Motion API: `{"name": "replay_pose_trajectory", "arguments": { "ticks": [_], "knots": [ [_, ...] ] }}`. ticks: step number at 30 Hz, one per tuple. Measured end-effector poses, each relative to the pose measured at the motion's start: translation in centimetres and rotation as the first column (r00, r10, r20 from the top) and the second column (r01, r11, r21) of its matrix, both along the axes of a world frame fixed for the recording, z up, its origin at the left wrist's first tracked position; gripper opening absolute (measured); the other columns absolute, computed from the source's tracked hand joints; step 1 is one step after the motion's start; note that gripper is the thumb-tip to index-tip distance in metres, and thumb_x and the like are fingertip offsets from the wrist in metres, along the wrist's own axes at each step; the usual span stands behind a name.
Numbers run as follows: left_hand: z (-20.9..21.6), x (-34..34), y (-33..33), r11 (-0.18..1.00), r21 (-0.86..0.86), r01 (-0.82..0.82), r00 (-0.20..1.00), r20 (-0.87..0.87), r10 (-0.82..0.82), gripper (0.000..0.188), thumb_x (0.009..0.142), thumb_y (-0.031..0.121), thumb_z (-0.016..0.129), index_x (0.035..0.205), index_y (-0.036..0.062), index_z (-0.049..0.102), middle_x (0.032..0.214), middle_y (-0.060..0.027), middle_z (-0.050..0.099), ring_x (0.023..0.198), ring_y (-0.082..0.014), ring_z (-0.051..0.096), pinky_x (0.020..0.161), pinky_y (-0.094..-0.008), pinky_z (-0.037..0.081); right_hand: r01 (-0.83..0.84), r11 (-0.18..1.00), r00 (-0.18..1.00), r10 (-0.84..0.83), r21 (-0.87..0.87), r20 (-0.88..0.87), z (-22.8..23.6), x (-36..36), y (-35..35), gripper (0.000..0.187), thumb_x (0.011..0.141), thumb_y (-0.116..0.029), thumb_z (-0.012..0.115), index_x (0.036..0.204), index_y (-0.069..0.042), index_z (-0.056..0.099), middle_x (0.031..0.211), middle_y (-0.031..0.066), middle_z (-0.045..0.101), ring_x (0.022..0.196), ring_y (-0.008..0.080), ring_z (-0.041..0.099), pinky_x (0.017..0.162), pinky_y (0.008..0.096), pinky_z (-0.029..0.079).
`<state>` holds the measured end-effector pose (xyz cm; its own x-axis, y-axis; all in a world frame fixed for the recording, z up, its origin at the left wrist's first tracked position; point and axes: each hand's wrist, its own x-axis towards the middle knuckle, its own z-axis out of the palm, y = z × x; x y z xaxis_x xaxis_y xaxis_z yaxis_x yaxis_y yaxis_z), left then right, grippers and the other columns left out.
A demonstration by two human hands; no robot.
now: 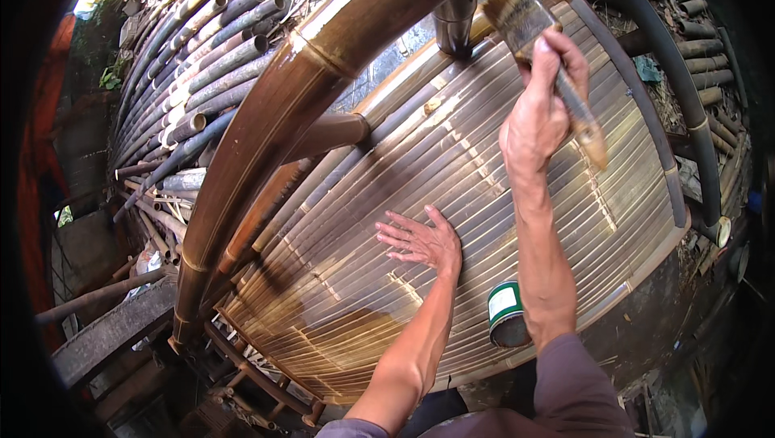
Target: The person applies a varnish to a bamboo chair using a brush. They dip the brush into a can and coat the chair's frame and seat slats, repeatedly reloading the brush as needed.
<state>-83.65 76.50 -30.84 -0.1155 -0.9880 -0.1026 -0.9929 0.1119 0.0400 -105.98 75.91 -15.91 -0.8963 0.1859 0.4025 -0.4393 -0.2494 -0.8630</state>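
Note:
My right hand (538,107) grips a flat paintbrush (525,22) with a metal ferrule and a wooden handle. Its bristles point up and to the left, near the far rail of a bamboo bench. Fingers spread, my left hand (424,238) rests palm down on the slatted bamboo seat (476,196). A green can (505,314) with a pale label stands on the slats, beside my right forearm, and its inside looks dark. Glossy wet-looking brown patches show on the slats left of my left hand.
A thick, shiny bamboo rail (266,107) arches over the seat's far left side. Stacked bamboo poles (218,58) lie beyond it. On the right, a dark bamboo armrest (686,107) curves past another pile of cut poles (704,62). A grey beam (121,325) lies at the left.

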Motion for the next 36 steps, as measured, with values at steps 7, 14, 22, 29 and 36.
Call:
{"name": "replay_pose_trajectory", "arguments": {
  "ticks": [7, 14, 22, 29, 36],
  "knots": [
    [-1.4, 0.1, -0.3, 0.999, -0.047, 0.014, 1.000, -0.017, -0.015, 0.086, 0.095, 0.065, 0.033, 0.157, 0.0085, 0.012, 0.162, -0.0205, 0.003, 0.150, -0.0407, 0.000, 0.115, -0.0650, 0.007, 0.146, 0.883, 0.840, 0.127, -0.446, 0.527, -6.1, 2.5, -7.5, 0.025, 0.098, -0.022, 0.059, 0.119, -0.011, 0.051, 0.123, 0.0095, 0.052, 0.110, 0.0193, 0.052, 0.096, 0.0376, 0.049],
    [-0.9, 1.0, -0.6, 0.999, -0.041, 0.028, 1.000, -0.009, -0.028, 0.086, 0.095, 0.066, 0.031, 0.157, 0.0101, 0.011, 0.163, -0.0183, 0.002, 0.150, -0.0389, 0.000, 0.115, -0.0639, 0.009, 0.274, 0.790, 0.770, 0.161, -0.548, 0.617, -7.8, 1.7, -9.4, 0.027, 0.098, -0.019, 0.058, 0.121, -0.009, 0.051, 0.124, 0.0100, 0.053, 0.113, 0.0203, 0.051, 0.099, 0.0381, 0.045],
    [-0.3, 0.5, -0.6, 0.999, -0.029, -0.035, 0.998, 0.044, 0.036, 0.077, 0.099, 0.058, 0.031, 0.157, 0.0129, 0.010, 0.164, -0.0155, -0.001, 0.151, -0.0348, 0.001, 0.115, -0.0638, 0.009, -0.317, 0.938, 0.838, 0.207, 0.142, 0.504, -13.5, -6.5, 0.1, 0.013, 0.089, -0.010, 0.062, 0.100, -0.008, 0.070, 0.097, 0.0008, 0.066, 0.085, 0.0106, 0.060, 0.075, 0.0238, 0.052],
    [0.5, -0.5, -0.1, 0.997, 0.075, -0.026, 1.000, 0.001, 0.026, 0.082, 0.099, 0.062, 0.027, 0.158, 0.0102, 0.004, 0.164, -0.0156, -0.006, 0.151, -0.0348, -0.005, 0.115, -0.0636, 0.004, 0.151, 0.808, 0.949, -0.279, 0.570, 0.144, -12.4, -25.9, 5.9, 0.013, 0.089, -0.020, 0.061, 0.090, -0.013, 0.072, 0.085, 0.0061, 0.073, 0.084, 0.0210, 0.070, 0.073, 0.0329, 0.053],
    [0.0, -0.3, 0.1, 0.997, 0.078, -0.013, 1.000, 0.022, 0.011, 0.080, 0.099, 0.060, 0.030, 0.157, 0.0096, 0.006, 0.164, -0.0163, -0.004, 0.151, -0.0350, -0.004, 0.116, -0.0621, 0.005, 0.086, 0.333, 0.993, 0.045, 0.939, -0.107, -11.4, -31.5, 6.9, 0.008, 0.084, -0.012, 0.066, 0.089, -0.017, 0.070, 0.092, 0.0089, 0.071, 0.085, 0.0256, 0.071, 0.075, 0.0430, 0.054]
  ]
}}
